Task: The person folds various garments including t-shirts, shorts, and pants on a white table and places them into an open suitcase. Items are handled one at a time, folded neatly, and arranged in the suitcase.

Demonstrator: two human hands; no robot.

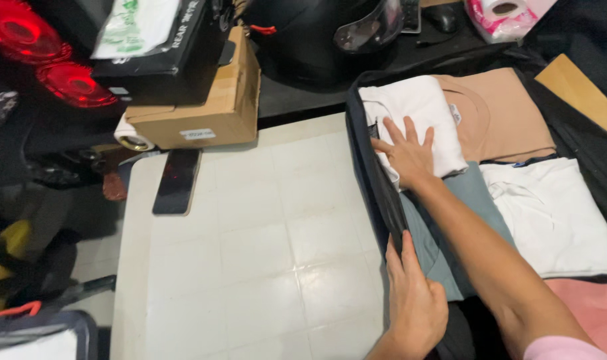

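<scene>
My right hand [407, 157] lies flat, fingers spread, on a folded white shirt [417, 107] in the upper left corner of an open dark suitcase [377, 180]. My left hand [415, 303] grips the suitcase's near left rim, fingers curled over the dark edge. Beside the white shirt lies a folded tan garment [503, 113]. Under my right forearm is a grey-blue garment [477, 193]. To its right sits another white garment [557, 213], with a pink one [590, 307] below it.
The suitcase rests on a white tiled surface [250, 253]. A black phone [177, 181] lies at its far left. Behind stand a cardboard box [217, 113], a black box [163, 63], a dark helmet [317, 33] and a tissue-roll pack [507, 13]. Red lights [30, 40] glow at top left.
</scene>
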